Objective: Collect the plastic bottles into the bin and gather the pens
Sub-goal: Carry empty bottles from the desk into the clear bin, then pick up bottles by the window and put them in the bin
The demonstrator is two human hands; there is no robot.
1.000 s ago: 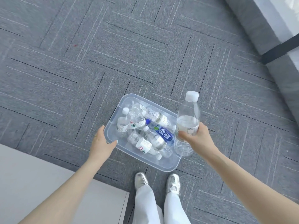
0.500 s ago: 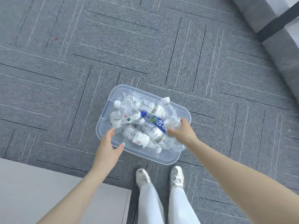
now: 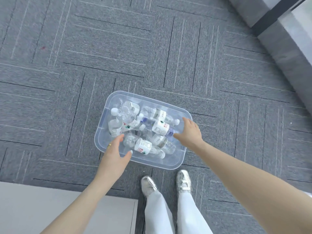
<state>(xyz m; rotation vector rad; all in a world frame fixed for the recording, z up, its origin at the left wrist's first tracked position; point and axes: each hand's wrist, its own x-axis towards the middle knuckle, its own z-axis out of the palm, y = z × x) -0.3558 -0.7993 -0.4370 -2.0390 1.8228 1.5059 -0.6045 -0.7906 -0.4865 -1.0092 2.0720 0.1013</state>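
Clear bin [image 3: 177, 163], seven plastic bottles [image 3: 143, 146], two empty hands.

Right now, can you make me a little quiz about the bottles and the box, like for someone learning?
1. True or false: the clear plastic bin stands on a table.
2. What is the right hand holding? A) a bottle B) a pen C) nothing
3. Fill in: the left hand wears a gold ____.

Key: 1. False, it stands on grey carpet. 2. C, its fingers are spread over the plastic bottles. 3. ring.
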